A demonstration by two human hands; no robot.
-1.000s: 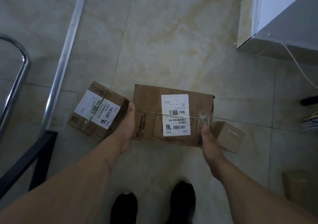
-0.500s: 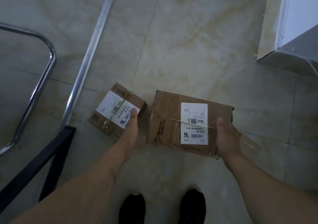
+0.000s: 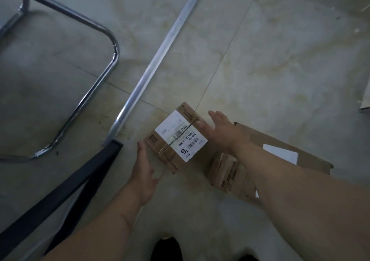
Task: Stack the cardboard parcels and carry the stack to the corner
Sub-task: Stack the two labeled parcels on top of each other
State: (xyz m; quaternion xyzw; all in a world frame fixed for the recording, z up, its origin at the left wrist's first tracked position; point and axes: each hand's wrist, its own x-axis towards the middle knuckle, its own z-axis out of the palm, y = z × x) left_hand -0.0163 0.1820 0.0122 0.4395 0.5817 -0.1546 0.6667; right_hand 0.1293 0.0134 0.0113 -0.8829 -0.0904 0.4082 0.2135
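The small box [image 3: 176,138] lay on the floor [image 3: 260,70] just left of the big box [image 3: 280,160], looking light and stiff, both hands' fingers [image 3: 141,146] open at its opposite ends.

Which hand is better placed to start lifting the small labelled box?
Probably the left hand: its fingertips already touch the small box at its near-left edge. The right hand is open by the far corner.
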